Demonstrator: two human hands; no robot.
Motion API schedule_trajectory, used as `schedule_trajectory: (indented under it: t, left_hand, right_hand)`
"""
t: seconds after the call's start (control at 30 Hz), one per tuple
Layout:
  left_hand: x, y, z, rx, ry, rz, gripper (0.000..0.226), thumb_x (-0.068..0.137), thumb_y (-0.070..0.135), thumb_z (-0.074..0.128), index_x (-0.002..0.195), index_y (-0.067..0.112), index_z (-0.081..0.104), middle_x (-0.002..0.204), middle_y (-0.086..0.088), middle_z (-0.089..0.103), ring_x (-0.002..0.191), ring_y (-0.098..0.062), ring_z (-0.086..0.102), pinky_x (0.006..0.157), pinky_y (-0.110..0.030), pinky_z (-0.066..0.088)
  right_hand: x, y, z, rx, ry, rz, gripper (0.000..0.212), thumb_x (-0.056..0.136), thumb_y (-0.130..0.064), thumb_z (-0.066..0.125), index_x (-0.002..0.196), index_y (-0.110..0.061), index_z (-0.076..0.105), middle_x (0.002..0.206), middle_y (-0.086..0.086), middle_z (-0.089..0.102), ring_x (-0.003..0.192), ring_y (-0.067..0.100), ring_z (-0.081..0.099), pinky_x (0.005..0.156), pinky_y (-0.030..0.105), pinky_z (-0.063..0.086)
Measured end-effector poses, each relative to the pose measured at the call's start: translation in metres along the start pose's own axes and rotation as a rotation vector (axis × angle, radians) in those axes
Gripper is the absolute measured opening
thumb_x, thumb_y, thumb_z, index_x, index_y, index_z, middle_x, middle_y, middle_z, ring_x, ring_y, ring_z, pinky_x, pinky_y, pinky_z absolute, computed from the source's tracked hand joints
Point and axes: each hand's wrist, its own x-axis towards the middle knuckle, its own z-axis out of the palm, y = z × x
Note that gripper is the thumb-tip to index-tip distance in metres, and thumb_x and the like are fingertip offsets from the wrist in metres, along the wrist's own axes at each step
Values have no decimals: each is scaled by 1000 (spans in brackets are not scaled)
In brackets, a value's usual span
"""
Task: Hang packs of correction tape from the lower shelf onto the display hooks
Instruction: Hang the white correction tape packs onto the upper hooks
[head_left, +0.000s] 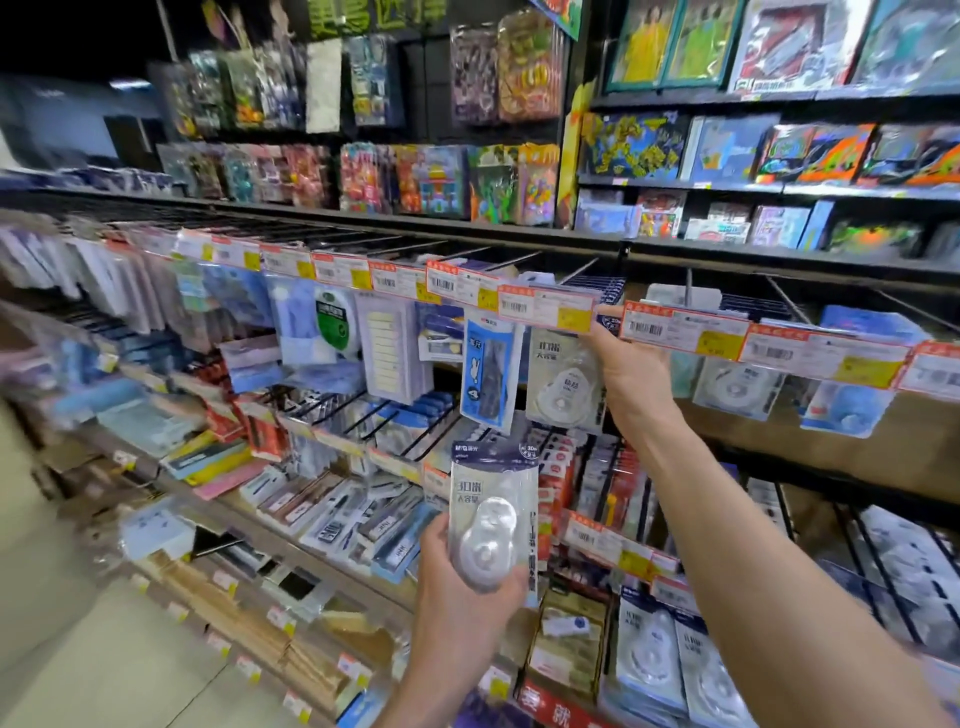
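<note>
Two hands are up at the rack. The left hand (467, 592) grips a pack (493, 514) of correction tape round its lower end, with the thumb on the front edge and the fingers curled under the blister. The pack stands upright with its printed face toward the person, clear of the shelves.

Above it and to the right, the right hand (631, 374) is raised with its back toward the room. One fingertip (609, 312) shows at the end of a price label (545, 307). I cannot tell from here whether that hand pinches anything or only touches, because the other fingers are hidden behind the hand.

Just left of the right hand a hung pack (563, 384) of the same kind dangles below the label. A bare wire hook (577, 270) runs back above it. Left again hangs a blue pack (488, 374), directly over the left hand.

Below the right forearm, on the low shelf, several spare packs (652, 660) stand in a row with their faces outward. They are well apart from the one being held.
</note>
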Motion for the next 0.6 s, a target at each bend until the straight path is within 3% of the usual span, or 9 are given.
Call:
schedule_trajectory:
  t: [0.03,0.13,0.17,0.27,0.4,0.5,0.6]
  left_hand:
    - [1,0,0,-3,6,-4,106,70,37,88,149,41,17,142,8,44,118,-15,54,106,-40,47]
    - [3,2,2,-8,9,-6,110,68,37,89,150,39,17,144,6,43,122,-19,53,109,-47,45]
    - [4,4,2,-9,8,-8,109,69,36,89,151,38,17,144,6,43,123,-19,53,109,-47,45]
    - [7,8,5,-6,19,-2,102,69,35,89,146,38,21,136,8,47,114,-13,55,99,-36,51]
    - [13,7,8,-2,16,5,99,72,33,88,146,36,22,120,18,48,100,-3,56,79,-17,46]
    - [16,2,12,-6,14,4,95,72,35,87,142,38,24,117,23,46,102,-2,56,85,-26,48]
    - [18,-2,14,-11,4,16,89,73,31,87,136,42,25,115,26,45,101,1,56,82,-25,47]
  right_hand:
    - [1,2,2,5,-7,5,17,83,-36,83,92,-23,76,86,-15,78,85,-2,72,76,19,54]
    - [3,4,9,-5,-26,48,62,67,-63,85,112,-23,75,115,-5,76,110,13,70,101,40,53]
    - [5,5,10,20,-36,10,59,68,-59,87,112,-21,75,116,-3,75,111,16,69,103,44,53]
    - [11,5,11,71,-84,-66,18,83,-23,85,94,-24,72,97,-9,77,96,9,72,92,38,56]
    - [15,7,12,35,-129,-89,11,90,-22,78,87,-27,68,79,-25,74,84,-2,68,89,28,53]
    - [16,11,14,9,-131,-139,17,89,-20,79,101,-11,70,84,-20,75,82,-6,69,76,13,52]
    - [17,14,17,-16,-96,-165,15,87,-19,81,98,-13,72,88,-16,75,86,-2,69,81,16,52]
